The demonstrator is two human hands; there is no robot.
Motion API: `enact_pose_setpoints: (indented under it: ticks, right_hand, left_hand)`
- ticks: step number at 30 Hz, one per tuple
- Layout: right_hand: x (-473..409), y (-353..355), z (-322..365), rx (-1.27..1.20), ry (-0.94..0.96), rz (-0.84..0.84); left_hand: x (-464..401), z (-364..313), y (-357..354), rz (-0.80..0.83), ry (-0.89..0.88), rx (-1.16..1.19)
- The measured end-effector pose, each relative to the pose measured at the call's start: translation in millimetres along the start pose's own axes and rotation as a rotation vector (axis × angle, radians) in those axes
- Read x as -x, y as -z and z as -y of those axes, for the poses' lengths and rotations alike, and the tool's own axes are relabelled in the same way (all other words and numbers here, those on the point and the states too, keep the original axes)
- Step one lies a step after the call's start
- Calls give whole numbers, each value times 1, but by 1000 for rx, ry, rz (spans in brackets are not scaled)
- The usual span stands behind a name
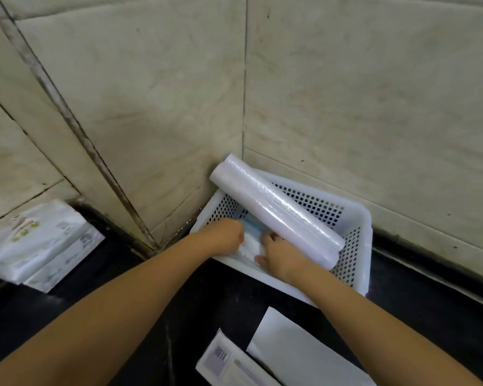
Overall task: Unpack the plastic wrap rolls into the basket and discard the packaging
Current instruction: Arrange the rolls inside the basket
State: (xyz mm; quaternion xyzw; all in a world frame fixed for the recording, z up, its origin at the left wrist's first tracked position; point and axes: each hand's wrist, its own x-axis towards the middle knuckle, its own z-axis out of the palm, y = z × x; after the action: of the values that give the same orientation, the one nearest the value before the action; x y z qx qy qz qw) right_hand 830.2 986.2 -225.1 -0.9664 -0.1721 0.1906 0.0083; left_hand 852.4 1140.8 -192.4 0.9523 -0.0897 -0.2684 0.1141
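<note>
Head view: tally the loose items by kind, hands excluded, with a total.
Long clear plastic wrap rolls leaning across the basket: 2
White perforated plastic basket: 1
White printed soft packs at left: 2
Flat white packaging pieces on the black counter, near edge: 2
Blue-and-white wrapper in the basket under the hands: 1
Total: 8

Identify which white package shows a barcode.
The flat pack at the bottom edge, beside the plain white sheet; the packs at left show none.

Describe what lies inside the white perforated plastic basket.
Two clear plastic wrap rolls lean across the white perforated plastic basket; both hands cover a white-and-blue packet, hiding anything beneath.
</note>
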Motion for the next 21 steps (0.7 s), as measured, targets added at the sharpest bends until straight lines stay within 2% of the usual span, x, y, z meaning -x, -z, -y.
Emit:
enact_pose_setpoints:
  ticks: [5, 9, 12, 14, 16, 19, 21]
  right_hand:
    - [0, 0, -2, 120, 18, -70]
    - [6, 17, -12, -121, 16, -103]
    - [17, 34, -23, -323, 29, -155]
    - [22, 45, -29, -327, 34, -192]
    - [24, 52, -33, -267, 33, -206]
    - [29, 52, -33, -169, 55, -221]
    - [32, 48, -32, -115, 76, -246]
  left_hand:
    - [-1, 6, 5, 140, -70, -8]
    - [1, 6, 11, 182, -72, -43]
    - [-2, 0, 13, 67, -86, -106]
    - [-7, -11, 12, -67, -96, -132]
    - [-15, -16, 4, -98, -168, -143]
    - [-22, -15, -9, 143, -295, -122]
    - [-26, -14, -9, 215, -287, -145]
